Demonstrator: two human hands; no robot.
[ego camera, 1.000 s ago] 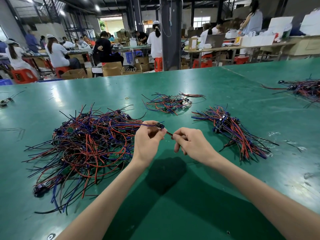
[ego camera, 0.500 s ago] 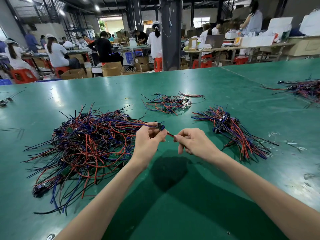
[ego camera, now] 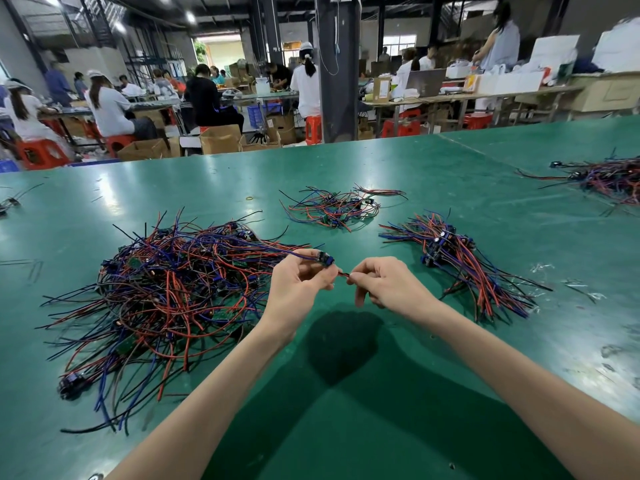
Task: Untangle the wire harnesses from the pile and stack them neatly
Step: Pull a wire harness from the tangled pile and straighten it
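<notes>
I see both hands close in over the table (ego camera: 346, 403): left hand (ego camera: 298, 285) pinches a harness (ego camera: 284, 251) just behind its connector (ego camera: 326, 260), right hand (ego camera: 388, 289) pinches its red wire (ego camera: 343, 273). Harness runs left into the pile (ego camera: 166, 299); stack (ego camera: 464, 268) lies right, apart. Farther out: small bunch (ego camera: 332, 207), another heap (ego camera: 609, 178) far right.
</notes>
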